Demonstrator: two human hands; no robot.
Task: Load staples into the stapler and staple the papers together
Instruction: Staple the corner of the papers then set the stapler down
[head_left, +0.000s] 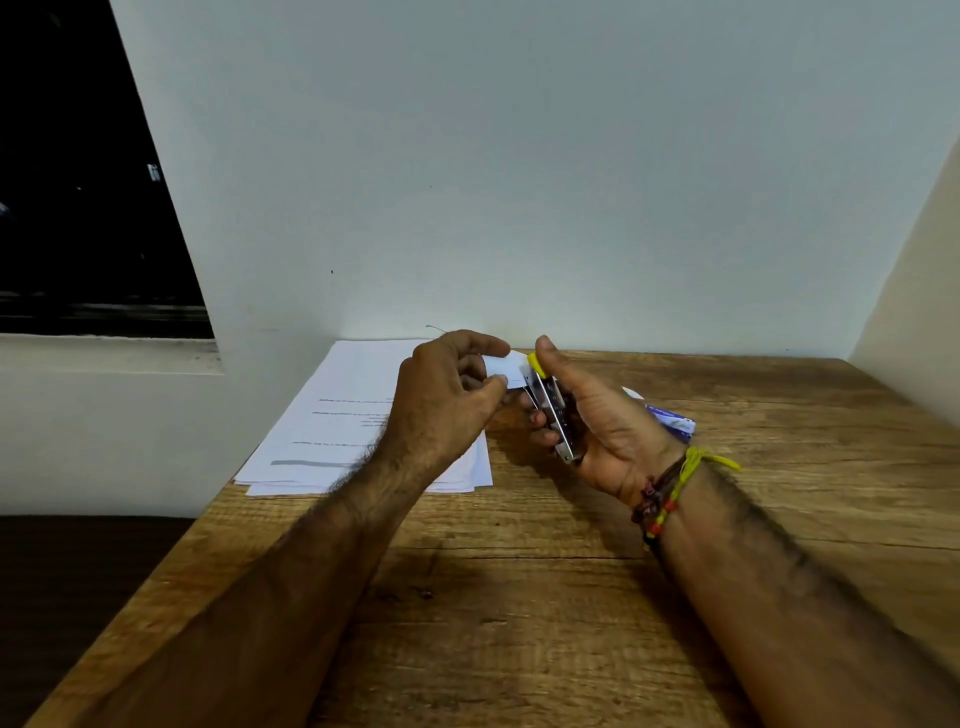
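Printed papers (332, 431) lie stacked on the wooden surface (519, 597), far left, untouched. Left hand (447, 410), grip pinched narrow on a small white slip (506, 371), presses it against the stapler (551, 410), held upright in the right hand (608, 431), thumb on its yellow tip. Staple box (670, 420) just behind. Loading appears unfinished; next the staples must seat squarely.

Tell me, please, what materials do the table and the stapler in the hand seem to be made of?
Table: probably wood or a wood-look laminate with a matt finish; brown grain lines and knots show.
Stapler: apparently bright metal, since its long rail shines silver; the yellow tip looks like plastic. The right hand holds it.
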